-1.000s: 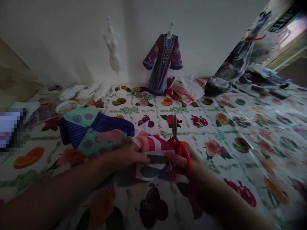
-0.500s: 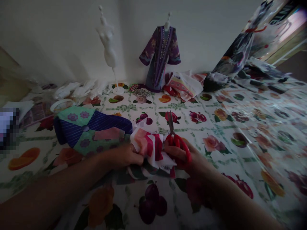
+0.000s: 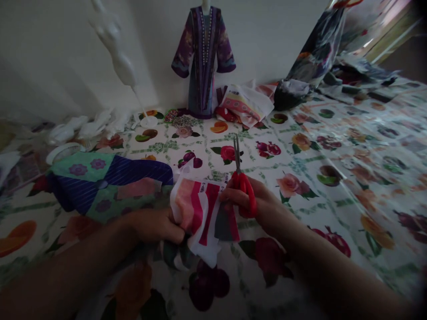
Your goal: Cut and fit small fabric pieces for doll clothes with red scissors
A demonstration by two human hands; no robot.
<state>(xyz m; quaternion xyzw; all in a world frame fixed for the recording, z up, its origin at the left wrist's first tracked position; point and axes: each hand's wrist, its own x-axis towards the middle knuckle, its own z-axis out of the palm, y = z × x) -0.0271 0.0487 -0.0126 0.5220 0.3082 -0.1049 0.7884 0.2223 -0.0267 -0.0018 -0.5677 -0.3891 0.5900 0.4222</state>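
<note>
My left hand (image 3: 158, 226) is closed on the left side of a printed fabric piece (image 3: 190, 202) with pink, peach and white bands and small dark lettering. In my right hand (image 3: 255, 202) is a pair of scissors (image 3: 246, 191) with red handles, its blades pointing away from me and slightly apart. The fingertips of that hand also touch the fabric's right edge. A dark grey and pink part of the cloth hangs below them. Left of the hands lies a blue and green patchwork item (image 3: 113, 178), a small pink fabric scrap (image 3: 138, 189) on top.
A small mannequin (image 3: 202, 58) in a purple robe stands at the back, with a bare white mannequin (image 3: 116, 53) to its left. Folded printed fabric (image 3: 247, 104) lies beside the robe. Plastic-wrapped items (image 3: 313, 58) lean at the back right. A fruit-patterned tablecloth (image 3: 300, 160) covers the table.
The fabric between my hands is spread wider, showing more of its bands and lettering. My right hand with the scissors has shifted slightly. The whole view has tilted and moved right and down.
</note>
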